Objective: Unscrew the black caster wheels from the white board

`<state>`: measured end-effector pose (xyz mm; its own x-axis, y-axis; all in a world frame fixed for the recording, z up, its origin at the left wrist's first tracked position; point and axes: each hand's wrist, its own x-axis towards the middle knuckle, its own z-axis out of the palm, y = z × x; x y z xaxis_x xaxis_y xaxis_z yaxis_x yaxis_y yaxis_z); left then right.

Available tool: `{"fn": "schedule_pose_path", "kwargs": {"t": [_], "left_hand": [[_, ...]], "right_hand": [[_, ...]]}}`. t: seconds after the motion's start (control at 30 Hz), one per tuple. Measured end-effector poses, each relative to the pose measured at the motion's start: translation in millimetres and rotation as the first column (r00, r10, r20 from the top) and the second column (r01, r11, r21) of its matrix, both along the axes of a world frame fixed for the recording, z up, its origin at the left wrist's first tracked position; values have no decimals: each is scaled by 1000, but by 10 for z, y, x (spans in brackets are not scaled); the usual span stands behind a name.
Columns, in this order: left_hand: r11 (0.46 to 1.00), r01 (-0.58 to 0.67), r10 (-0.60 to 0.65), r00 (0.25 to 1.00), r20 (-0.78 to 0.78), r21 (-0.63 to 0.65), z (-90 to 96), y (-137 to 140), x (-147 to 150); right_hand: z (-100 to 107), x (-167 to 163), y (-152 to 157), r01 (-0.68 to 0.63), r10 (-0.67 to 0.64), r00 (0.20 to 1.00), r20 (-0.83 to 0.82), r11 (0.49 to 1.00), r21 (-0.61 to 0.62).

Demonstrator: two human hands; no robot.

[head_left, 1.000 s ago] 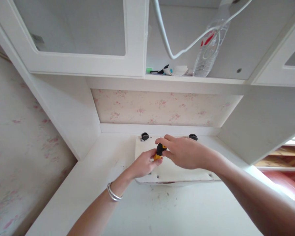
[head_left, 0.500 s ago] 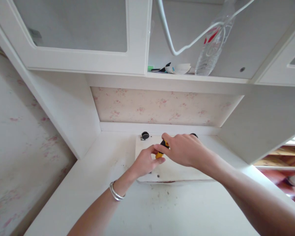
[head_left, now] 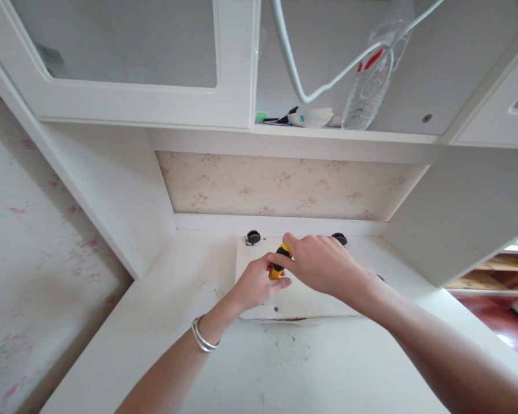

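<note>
My right hand (head_left: 322, 259) is closed round the black and yellow handle of a screwdriver (head_left: 280, 259), held at a tilt over a white board (head_left: 311, 296). My left hand (head_left: 256, 282) has its fingers at the handle's lower yellow end, with the thumb stretched out below. The shaft and tip are hidden behind my left hand. Near the board's far edge sit a black caster wheel (head_left: 254, 236) at the left and another caster wheel (head_left: 339, 238) just beyond my right hand. A screw (head_left: 276, 309) or screw hole shows near the board's front edge.
The board lies on a white desk top (head_left: 198, 356) with dark marks. Overhead, an open cabinet shelf (head_left: 297, 130) holds a plastic bottle (head_left: 365, 95) and small items. A white cable (head_left: 291, 54) hangs in front. Side panels stand left and right.
The screwdriver handle has turned slightly in my right hand, showing more black and yellow. The view has shifted a little, so the right caster wheel shows more. Both hands stay nearly in place.
</note>
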<state>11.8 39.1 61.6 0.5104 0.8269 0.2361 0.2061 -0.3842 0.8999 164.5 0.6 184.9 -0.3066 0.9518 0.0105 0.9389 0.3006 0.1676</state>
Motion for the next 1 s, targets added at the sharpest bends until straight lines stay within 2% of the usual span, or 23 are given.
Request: {"fn": "schedule_pose_path", "kwargs": {"t": [0.13, 0.2, 0.37, 0.43, 0.57, 0.63, 0.77, 1.0], "left_hand": [[995, 96, -96, 995, 0, -16, 60, -33, -17], [995, 103, -103, 995, 9, -12, 69, -30, -34], [1000, -27, 27, 1000, -4, 3, 29, -10, -10], [1000, -9, 9, 1000, -17, 7, 36, -30, -3], [994, 105, -105, 994, -28, -8, 75, -72, -35], [996, 86, -86, 996, -28, -2, 75, -74, -50], [1000, 1, 0, 999, -32, 31, 52, -67, -46], [996, 84, -84, 996, 2, -27, 79, -105, -106]], "right_hand": [[2, 51, 7, -84, 77, 992, -96, 994, -65], [-4, 80, -4, -125, 114, 984, -136, 989, -79], [-56, 62, -21, -64, 64, 998, 10, 997, 39], [-50, 58, -29, -60, 60, 998, -15, 998, 15], [-3, 78, -69, -95, 79, 982, -171, 992, -87], [2, 71, -81, -85, 73, 984, -165, 994, -65], [-19, 32, -61, 11, -10, 999, -45, 1000, 29], [24, 86, -50, -92, 80, 982, -169, 994, -60]]}}
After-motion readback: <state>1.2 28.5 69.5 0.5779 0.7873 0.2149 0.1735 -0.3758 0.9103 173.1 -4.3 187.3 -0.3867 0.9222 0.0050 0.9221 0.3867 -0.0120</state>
